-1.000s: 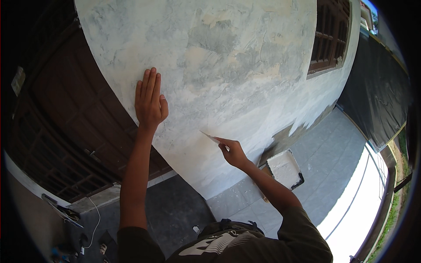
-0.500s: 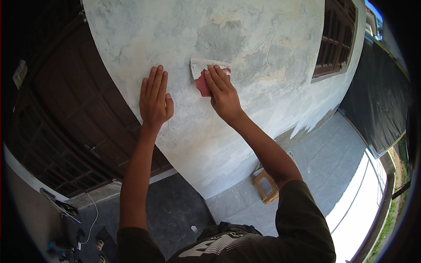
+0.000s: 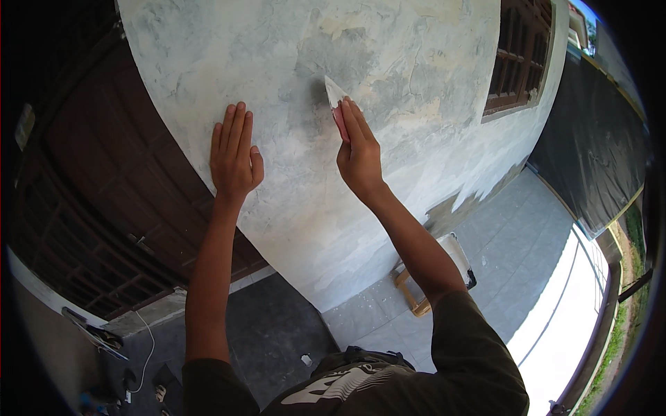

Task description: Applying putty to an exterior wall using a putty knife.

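My left hand [image 3: 234, 154] rests flat against the plastered wall [image 3: 295, 184], its fingers stretched upward and the thumb a little apart. To its right, my right hand [image 3: 360, 156] grips a red putty scraper [image 3: 340, 121] whose blade is coated with white filler. The scraper is turned nearly edge-on, with its pointed corner up by a grey patch of the wall. A dark shadow lies beside the blade, and whether its edge touches the wall I cannot tell. White and grey smears cover the wall around both hands.
A brown door [image 3: 104, 159] stands to the left, and a barred wooden window [image 3: 517, 59] at upper right. Below my right arm are a tan stool [image 3: 411, 295] and a white tray [image 3: 454, 249] on grey tiles. A white cable [image 3: 149, 347] lies at lower left.
My right hand has turned the scraper from facing me broadly to nearly edge-on and moved slightly right. My left hand stays flat on the wall. The view has shifted slightly.
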Motion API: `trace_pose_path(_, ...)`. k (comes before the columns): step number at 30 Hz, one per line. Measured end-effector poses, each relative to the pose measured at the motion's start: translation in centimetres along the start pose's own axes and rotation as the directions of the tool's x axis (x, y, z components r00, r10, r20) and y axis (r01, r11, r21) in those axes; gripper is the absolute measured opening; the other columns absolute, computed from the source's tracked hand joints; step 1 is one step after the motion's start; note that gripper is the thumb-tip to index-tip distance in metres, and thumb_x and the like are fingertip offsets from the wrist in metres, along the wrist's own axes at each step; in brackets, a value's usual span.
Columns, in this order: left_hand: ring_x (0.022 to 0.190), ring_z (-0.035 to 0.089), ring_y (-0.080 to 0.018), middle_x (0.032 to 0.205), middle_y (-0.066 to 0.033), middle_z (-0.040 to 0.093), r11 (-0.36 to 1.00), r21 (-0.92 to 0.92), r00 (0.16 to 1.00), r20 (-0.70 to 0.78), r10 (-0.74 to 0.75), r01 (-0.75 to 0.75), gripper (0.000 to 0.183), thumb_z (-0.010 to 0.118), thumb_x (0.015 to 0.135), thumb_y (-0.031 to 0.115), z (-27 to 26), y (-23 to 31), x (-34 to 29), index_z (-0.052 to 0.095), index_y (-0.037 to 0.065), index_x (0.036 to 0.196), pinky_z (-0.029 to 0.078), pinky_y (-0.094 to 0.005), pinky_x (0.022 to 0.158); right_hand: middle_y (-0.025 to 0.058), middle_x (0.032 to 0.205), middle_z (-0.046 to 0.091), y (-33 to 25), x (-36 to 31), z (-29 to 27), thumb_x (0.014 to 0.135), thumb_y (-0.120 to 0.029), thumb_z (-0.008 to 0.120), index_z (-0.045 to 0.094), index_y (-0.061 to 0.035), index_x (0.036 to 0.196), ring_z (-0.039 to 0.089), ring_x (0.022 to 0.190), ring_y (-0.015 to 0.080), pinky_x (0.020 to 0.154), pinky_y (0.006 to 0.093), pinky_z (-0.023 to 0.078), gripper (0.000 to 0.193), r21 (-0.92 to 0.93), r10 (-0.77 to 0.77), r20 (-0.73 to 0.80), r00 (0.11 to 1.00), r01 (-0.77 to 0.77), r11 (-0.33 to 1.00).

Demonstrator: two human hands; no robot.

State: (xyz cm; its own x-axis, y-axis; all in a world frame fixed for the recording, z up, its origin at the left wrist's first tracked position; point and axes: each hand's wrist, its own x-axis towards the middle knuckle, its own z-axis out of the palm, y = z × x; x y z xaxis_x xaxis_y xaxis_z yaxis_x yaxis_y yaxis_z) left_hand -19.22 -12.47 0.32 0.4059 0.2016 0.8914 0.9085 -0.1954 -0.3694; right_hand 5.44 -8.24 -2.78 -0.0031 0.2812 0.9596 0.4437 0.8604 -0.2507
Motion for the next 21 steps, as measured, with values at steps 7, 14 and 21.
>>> trace_pose_path(7, 0.146, 0.04, -0.0284, 0.152, -0.0157, 0.048, 1.0, -0.021, 1.0, -0.007, -0.009, 0.009, 0.057, 0.043, 0.086, 0.011, -0.1, -0.1, 0.2, 0.053, -0.005, 0.14, 0.027, -0.046, 0.12, 0.028, 0.155, 0.034, -2.2, -6.9, 7.0, 0.082, 0.011, 0.051, 0.043, 0.0092, 0.143, 0.03, 0.145, 0.0485, 0.115, 0.06, 0.029, 0.062, -0.104, -0.122, 0.202, 0.972, 0.145, 0.984)
trace_pose_path(14, 0.146, 0.039, -0.028, 0.153, -0.0146, 0.047, 0.999, -0.033, 1.0, -0.012, -0.005, 0.005, 0.058, 0.043, 0.085, 0.01, 0.3, 0.1, -0.3, 0.053, -0.004, 0.141, 0.027, -0.0463, 0.12, 0.0273, 0.132, 0.059, -3.6, -25.0, 1.0, 0.085, 0.015, 0.043, 0.055, 0.0036, 0.134, 0.056, 0.125, 0.0418, 0.105, 0.0449, 0.048, 0.052, 0.186, 0.269, 0.651, 0.71, -0.493, 0.85)
trace_pose_path(21, 0.147, 0.038, -0.028, 0.154, -0.0141, 0.046, 0.999, -0.049, 1.0, -0.02, 0.0, -0.001, 0.059, 0.043, 0.085, 0.01, 0.3, -0.2, 0.0, 0.052, -0.003, 0.142, 0.027, -0.0463, 0.12, 0.0228, 0.121, 0.068, -1.1, -17.4, -1.6, 0.096, 0.002, 0.058, 0.063, 0.001, 0.128, 0.069, 0.11, 0.031, 0.091, 0.0347, 0.055, 0.033, 0.176, 0.479, 0.397, 0.783, -0.577, 0.797)
